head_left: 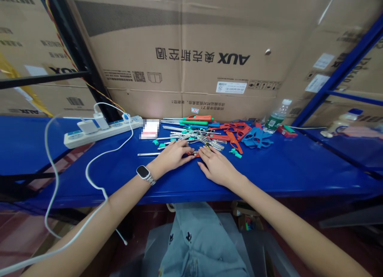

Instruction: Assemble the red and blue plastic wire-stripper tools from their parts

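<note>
My left hand (177, 154), with a watch on its wrist, is closed on one end of an orange stick lighter (196, 153), low over the blue table. A thin metal tube (149, 154) points out to the left from under that hand. My right hand (216, 164) presses its fingers together on the lighter's other end, covering most of it. By its fingertips shows a small yellow and black piece (207, 145), too hidden to name. Just beyond both hands lie a heap of metal tubes (191, 134), orange handle shells (235, 135), blue handle shells (257, 138) and teal trigger pieces (236, 153).
A white power strip (104, 132) with chargers stands at the left, its white cable (89, 171) crossing the table. Green and orange lighters (196, 120) lie at the back, before a large cardboard box (194, 38). A water bottle (275, 119) stands at the right.
</note>
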`<state>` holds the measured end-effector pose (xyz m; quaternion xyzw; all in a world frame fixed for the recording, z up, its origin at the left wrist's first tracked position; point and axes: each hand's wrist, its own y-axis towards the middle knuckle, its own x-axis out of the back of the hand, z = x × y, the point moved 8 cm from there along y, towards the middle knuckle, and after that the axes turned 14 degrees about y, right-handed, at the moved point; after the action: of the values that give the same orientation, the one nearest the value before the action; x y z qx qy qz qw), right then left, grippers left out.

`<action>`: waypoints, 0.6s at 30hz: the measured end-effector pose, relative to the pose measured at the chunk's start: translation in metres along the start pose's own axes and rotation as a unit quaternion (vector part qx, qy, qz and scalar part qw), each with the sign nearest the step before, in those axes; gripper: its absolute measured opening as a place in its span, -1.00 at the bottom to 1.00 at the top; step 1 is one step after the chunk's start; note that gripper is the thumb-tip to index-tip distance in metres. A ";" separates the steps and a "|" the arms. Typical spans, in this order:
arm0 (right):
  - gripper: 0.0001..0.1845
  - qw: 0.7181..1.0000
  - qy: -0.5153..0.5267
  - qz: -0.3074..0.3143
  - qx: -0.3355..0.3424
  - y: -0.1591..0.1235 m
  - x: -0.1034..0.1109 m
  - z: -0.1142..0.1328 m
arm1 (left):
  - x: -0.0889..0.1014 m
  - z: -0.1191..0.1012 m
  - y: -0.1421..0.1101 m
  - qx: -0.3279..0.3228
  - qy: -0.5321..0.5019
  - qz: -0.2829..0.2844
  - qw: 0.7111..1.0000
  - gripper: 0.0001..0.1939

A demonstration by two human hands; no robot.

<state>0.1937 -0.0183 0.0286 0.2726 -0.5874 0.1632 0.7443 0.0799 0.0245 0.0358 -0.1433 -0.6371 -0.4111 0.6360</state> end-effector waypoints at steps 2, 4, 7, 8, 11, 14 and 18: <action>-0.42 1.000 -0.004 0.002 0.000 0.000 -0.001 0.000 | -0.001 0.000 0.000 0.000 0.003 -0.001 1.000 -0.70; -0.42 1.000 -0.006 0.002 -0.002 0.000 -0.001 -0.001 | -0.001 0.000 0.000 0.001 0.006 -0.001 1.000 -0.69; -0.42 1.000 -0.006 0.003 -0.003 0.000 -0.002 -0.001 | -0.001 -0.001 0.001 -0.001 0.011 0.003 1.000 -0.68; -0.42 1.000 -0.006 0.004 -0.002 0.000 -0.002 0.000 | -0.001 -0.001 0.001 -0.001 0.013 0.004 1.000 -0.68; -0.43 1.000 -0.005 0.000 0.001 0.000 -0.001 0.001 | -0.002 -0.002 0.001 -0.004 0.019 0.008 1.000 -0.66; -0.43 1.000 0.001 -0.004 0.000 0.000 0.000 0.001 | 0.001 -0.002 0.001 0.000 0.021 -0.010 1.000 -0.63; -0.43 1.000 0.006 0.001 -0.006 -0.001 0.000 0.000 | 0.002 -0.005 0.001 -0.015 0.035 -0.016 0.999 -0.65</action>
<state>0.1940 -0.0192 0.0281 0.2667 -0.5838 0.1617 0.7496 0.0841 0.0207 0.0377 -0.1288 -0.6104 -0.4354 0.6490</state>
